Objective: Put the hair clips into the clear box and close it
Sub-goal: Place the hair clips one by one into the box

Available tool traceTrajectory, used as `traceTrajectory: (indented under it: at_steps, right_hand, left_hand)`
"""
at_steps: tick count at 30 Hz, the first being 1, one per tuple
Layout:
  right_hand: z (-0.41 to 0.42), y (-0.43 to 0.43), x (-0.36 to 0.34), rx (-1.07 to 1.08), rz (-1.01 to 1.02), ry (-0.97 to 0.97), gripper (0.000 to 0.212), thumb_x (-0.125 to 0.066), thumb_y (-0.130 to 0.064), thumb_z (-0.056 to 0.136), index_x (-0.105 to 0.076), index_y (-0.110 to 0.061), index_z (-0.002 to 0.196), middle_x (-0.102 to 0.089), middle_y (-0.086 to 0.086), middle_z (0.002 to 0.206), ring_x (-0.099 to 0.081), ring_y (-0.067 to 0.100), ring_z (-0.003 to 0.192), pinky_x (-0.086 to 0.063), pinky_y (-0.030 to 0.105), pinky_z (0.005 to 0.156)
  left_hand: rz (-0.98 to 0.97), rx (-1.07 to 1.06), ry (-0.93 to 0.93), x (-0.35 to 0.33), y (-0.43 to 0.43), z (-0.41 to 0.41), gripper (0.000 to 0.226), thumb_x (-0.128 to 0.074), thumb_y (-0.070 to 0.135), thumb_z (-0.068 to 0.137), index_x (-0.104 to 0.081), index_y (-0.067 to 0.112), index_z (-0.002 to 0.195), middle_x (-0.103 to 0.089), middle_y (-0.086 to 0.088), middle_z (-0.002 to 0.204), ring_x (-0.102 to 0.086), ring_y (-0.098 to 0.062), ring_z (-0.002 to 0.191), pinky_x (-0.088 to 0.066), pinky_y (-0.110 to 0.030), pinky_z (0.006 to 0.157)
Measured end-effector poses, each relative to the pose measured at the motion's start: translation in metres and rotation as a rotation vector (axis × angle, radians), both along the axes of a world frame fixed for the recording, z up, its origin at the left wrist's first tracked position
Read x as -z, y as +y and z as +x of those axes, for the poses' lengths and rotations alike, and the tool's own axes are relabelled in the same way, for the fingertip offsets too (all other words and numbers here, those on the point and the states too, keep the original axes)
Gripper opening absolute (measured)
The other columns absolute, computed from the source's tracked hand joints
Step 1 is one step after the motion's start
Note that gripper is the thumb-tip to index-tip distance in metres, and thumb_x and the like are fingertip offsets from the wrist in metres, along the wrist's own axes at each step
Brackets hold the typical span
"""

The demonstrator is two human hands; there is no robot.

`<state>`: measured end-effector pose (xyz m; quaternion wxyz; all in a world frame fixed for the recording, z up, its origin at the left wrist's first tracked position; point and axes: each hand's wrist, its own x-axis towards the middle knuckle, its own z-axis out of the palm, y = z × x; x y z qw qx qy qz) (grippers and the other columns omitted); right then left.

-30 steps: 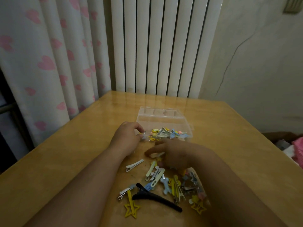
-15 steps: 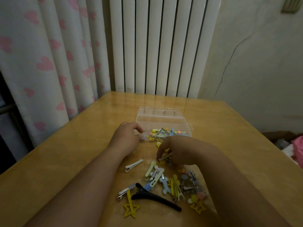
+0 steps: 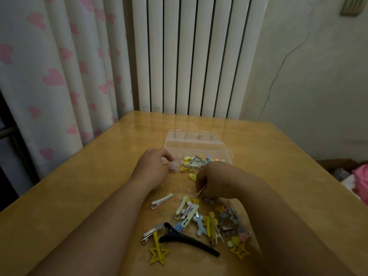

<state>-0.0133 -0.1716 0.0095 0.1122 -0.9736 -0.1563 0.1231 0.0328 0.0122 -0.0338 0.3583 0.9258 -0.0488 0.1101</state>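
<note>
The clear box (image 3: 196,145) lies open on the wooden table, its lid folded back, with several small coloured clips (image 3: 196,162) in its near part. My left hand (image 3: 153,168) pinches the box's near-left corner. Just in front of the box, my right hand (image 3: 217,179) is raised a little off the table with fingers curled round a few thin clips. A loose pile of hair clips (image 3: 201,218) lies nearer to me, with a long black clip (image 3: 187,239), two yellow star clips (image 3: 158,253) and a white clip (image 3: 161,200) among them.
The wooden table (image 3: 89,196) stands against a white radiator (image 3: 197,56). A curtain with pink hearts (image 3: 49,76) hangs at the left. Something pink (image 3: 361,176) lies beyond the table's right edge.
My right hand has gathered clips from the top of the pile, curled round them and lifted toward the box. My left hand has stayed on the box corner.
</note>
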Motion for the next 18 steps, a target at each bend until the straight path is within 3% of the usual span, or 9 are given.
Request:
traceTrajectory:
  at_steps: [6,9,11,13,16,18]
  right_hand:
    - [0.001,-0.006,-0.007,0.109,0.206,-0.125,0.009,-0.072,-0.014,0.079,-0.076,-0.019,0.085,-0.073,-0.001,0.080,-0.068,0.009,0.069,-0.057,0.026,0.064]
    - [0.008,-0.008,-0.013,0.291,0.446,-0.400,0.017,-0.066,-0.008,0.080,-0.076,-0.020,0.086,-0.068,-0.006,0.080,-0.062,0.004,0.069,-0.048,0.017,0.058]
    - [0.016,-0.007,-0.011,0.421,0.560,-0.572,0.022,-0.061,-0.008,0.081,-0.076,-0.020,0.092,-0.067,-0.005,0.088,-0.060,0.008,0.077,-0.043,0.018,0.064]
    - [0.026,-0.006,-0.004,0.452,0.530,-0.560,0.023,-0.061,-0.011,0.085,-0.075,-0.020,0.100,-0.069,-0.001,0.102,-0.062,0.014,0.089,-0.043,0.021,0.072]
    - [0.032,-0.009,0.007,0.406,0.301,-0.375,0.029,-0.065,-0.023,0.088,-0.068,-0.025,0.116,-0.067,0.003,0.120,-0.060,0.020,0.106,-0.042,0.024,0.078]
    - [0.031,-0.013,0.007,0.438,0.321,-0.402,0.031,-0.066,-0.026,0.088,-0.066,-0.027,0.118,-0.064,0.002,0.124,-0.058,0.021,0.109,-0.043,0.027,0.081]
  left_hand:
    - [-0.005,0.009,0.003,-0.001,0.000,-0.001,0.010,-0.065,0.023,0.088,-0.062,0.032,0.087,-0.051,0.001,0.113,-0.056,-0.019,0.093,-0.042,-0.028,0.077]
    - [-0.003,0.006,0.006,0.000,0.000,0.000,0.009,-0.065,0.023,0.087,-0.063,0.032,0.087,-0.051,0.000,0.115,-0.057,-0.019,0.093,-0.043,-0.029,0.077]
    - [-0.004,0.001,0.012,0.000,0.000,0.000,0.009,-0.065,0.023,0.087,-0.063,0.032,0.087,-0.052,0.000,0.117,-0.056,-0.020,0.096,-0.042,-0.028,0.077]
    - [-0.008,-0.004,0.019,-0.001,0.000,0.000,0.009,-0.066,0.023,0.087,-0.063,0.032,0.087,-0.052,0.000,0.117,-0.056,-0.019,0.096,-0.041,-0.028,0.077]
    - [0.001,-0.010,0.007,-0.002,-0.001,0.000,0.011,-0.067,0.022,0.086,-0.063,0.032,0.086,-0.053,0.000,0.115,-0.056,-0.019,0.097,-0.039,-0.026,0.077]
    - [0.010,-0.016,0.007,-0.002,0.000,0.000,0.011,-0.067,0.022,0.086,-0.065,0.033,0.088,-0.053,0.000,0.116,-0.056,-0.020,0.100,-0.039,-0.026,0.078]
